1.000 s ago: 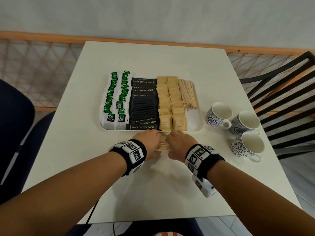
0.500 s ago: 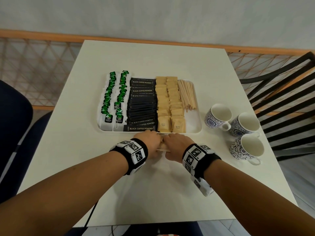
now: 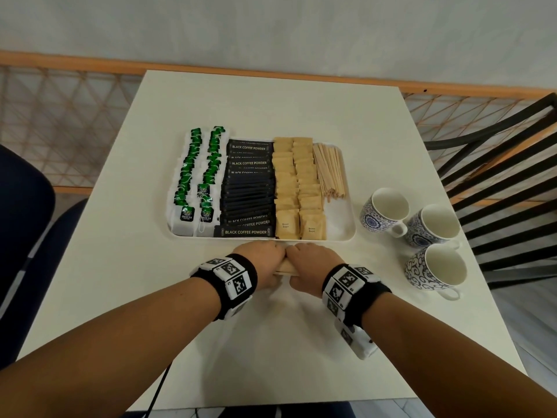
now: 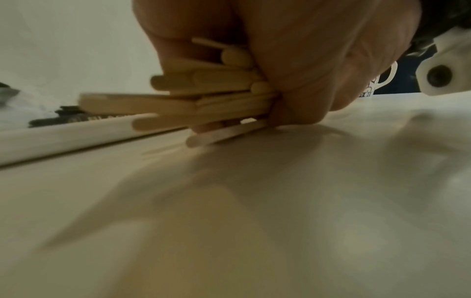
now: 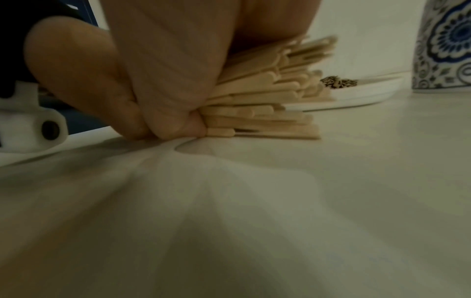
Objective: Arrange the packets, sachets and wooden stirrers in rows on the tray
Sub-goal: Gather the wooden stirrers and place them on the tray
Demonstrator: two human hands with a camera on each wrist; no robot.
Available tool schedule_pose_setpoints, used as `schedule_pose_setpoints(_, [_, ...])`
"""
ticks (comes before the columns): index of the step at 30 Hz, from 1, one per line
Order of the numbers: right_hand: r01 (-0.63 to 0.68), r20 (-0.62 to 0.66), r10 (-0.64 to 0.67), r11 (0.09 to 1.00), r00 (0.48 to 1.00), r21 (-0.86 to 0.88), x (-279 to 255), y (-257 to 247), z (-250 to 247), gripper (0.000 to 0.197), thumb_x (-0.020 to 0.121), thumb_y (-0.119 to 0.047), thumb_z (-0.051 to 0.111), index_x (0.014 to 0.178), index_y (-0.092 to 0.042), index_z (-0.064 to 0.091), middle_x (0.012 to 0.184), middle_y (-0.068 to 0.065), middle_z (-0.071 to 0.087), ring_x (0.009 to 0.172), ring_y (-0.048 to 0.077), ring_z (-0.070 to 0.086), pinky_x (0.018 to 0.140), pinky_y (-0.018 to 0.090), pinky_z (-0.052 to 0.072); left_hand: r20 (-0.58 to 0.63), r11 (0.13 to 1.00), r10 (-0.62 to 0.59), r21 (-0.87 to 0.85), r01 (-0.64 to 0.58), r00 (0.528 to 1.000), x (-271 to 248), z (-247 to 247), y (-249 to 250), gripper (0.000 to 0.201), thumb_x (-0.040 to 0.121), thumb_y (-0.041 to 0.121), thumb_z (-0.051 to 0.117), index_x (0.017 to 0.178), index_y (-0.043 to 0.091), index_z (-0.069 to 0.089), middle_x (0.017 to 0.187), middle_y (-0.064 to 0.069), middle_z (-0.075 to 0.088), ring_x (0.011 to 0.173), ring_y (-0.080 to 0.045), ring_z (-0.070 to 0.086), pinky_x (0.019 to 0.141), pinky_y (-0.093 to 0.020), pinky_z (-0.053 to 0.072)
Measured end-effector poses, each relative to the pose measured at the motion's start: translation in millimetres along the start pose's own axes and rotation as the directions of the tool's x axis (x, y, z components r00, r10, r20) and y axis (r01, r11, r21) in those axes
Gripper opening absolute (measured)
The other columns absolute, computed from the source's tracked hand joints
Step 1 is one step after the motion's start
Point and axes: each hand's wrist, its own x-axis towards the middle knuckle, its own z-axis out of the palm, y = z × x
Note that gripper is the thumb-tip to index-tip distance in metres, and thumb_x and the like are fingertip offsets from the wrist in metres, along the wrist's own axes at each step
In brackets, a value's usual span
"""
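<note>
We see the white tray point(image 3: 346, 233) in the middle of the table point(image 3: 271, 101), w/ rows already laid out. Far left: two rows of green tea bags point(image 3: 193, 173), overlapping front to back. Next, a row of black coffee powder sachets point(image 3: 247, 191), stacked like shingles. Then two rows of brown sugar packets point(image 3: 298, 188). At the tray's right side, a loose bunch of wooden stirrers point(image 3: 330, 173) lies in the back half; the front right corner of the tray shows bare.

Just in front of the tray, on the table, our left hand point(image 3: 263, 262) and right hand point(image 3: 310, 267) sit knuckle to knuckle around a second stirrer bundle point(image 3: 284, 268), which lies across, left-right. The left hand's fingers curl over the bundle; left wrist view shows rounded stirrer ends point(image 4: 178, 104) poking out past the hand, uneven, one stick touching the tabletop. The right hand likewise wraps the bundle, thumb tucked under; right wrist view shows the other ends point(image 5: 275, 100) fanning out, lowest sticks on the table. Both hands rest low on the table.

Right of the tray, approx. three blue-and-white mugs point(image 3: 385, 211) stand close together, upright, apart from the tray. Black chair point(image 3: 497, 152) at far right.
</note>
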Motion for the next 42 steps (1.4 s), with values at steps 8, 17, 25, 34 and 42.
schedule_pose_setpoints(8, [0.019, -0.004, -0.019, 1.0, 1.0, -0.011, -2.0, -2.4, -1.6, 0.028, 0.085, -0.027, 0.054, 0.11, -0.015, 0.05, 0.111, 0.004, 0.058, 0.101, 0.023, 0.055, 0.073, 0.029, 0.037, -0.046, 1.0, 0.022, 0.003, -0.022, 0.999, -3.7, 2.6, -1.8, 0.039, 0.085, 0.033, 0.057, 0.121, 0.021, 0.049, 0.117, -0.002, 0.057, 0.103, -0.024, 0.058, 0.081, -0.034, 0.046])
schedule_pose_setpoints(17, [0.028, -0.038, -0.032, 0.994, 0.999, -0.107, -11.6, -0.2, -39.0, 0.027, 0.086, -0.037, 0.051, 0.108, -0.021, 0.05, 0.095, -0.002, 0.064, 0.081, 0.021, 0.061, 0.063, 0.029, 0.04, -0.144, 0.966, 0.092, -0.228, -0.124, 0.985, -8.5, -6.1, -18.1, 0.023, 0.084, 0.025, 0.058, 0.105, 0.021, 0.051, 0.101, 0.001, 0.062, 0.092, -0.021, 0.06, 0.077, -0.031, 0.046])
schedule_pose_setpoints(25, [0.019, -0.231, 0.074, 0.927, 0.97, 0.376, -41.8, 17.0, -112.1, 0.054, 0.069, -0.08, 0.045, 0.093, -0.039, 0.069, 0.086, -0.018, 0.067, 0.083, 0.004, 0.059, 0.078, 0.032, 0.052, -0.287, 0.614, 0.017, -0.753, -0.236, 0.958, -12.5, -1.5, -27.9, 0.013, 0.077, 0.022, 0.055, 0.089, 0.018, 0.056, 0.072, 0.009, 0.052, 0.062, -0.005, 0.046, 0.06, -0.023, 0.04])
schedule_pose_setpoints(34, [0.125, -0.617, 0.205, 0.885, 0.76, 0.448, -28.5, 4.5, -95.3, 0.052, 0.087, -0.07, 0.027, 0.11, -0.036, 0.059, 0.1, -0.016, 0.062, 0.082, 0.001, 0.059, 0.068, 0.03, 0.053, -0.33, 0.327, -0.131, -0.904, -0.274, 0.935, -9.6, -2.6, -4.6, 0.004, 0.076, 0.027, 0.052, 0.079, 0.023, 0.051, 0.071, -0.003, 0.05, 0.068, -0.016, 0.047, 0.069, -0.034, 0.042])
schedule_pose_setpoints(42, [0.378, -0.497, 0.325, 0.366, 0.804, 0.85, -19.6, 3.5, -78.9, 0.047, 0.085, -0.06, 0.043, 0.118, -0.029, 0.056, 0.108, -0.001, 0.066, 0.098, 0.017, 0.065, 0.085, 0.042, 0.055, -0.224, 0.285, -0.131, -0.941, -0.18, 0.966, -5.6, 0.7, 2.9, 0.015, 0.086, 0.006, 0.065, 0.082, 0.015, 0.052, 0.064, 0.005, 0.053, 0.062, -0.013, 0.051, 0.063, -0.028, 0.048])
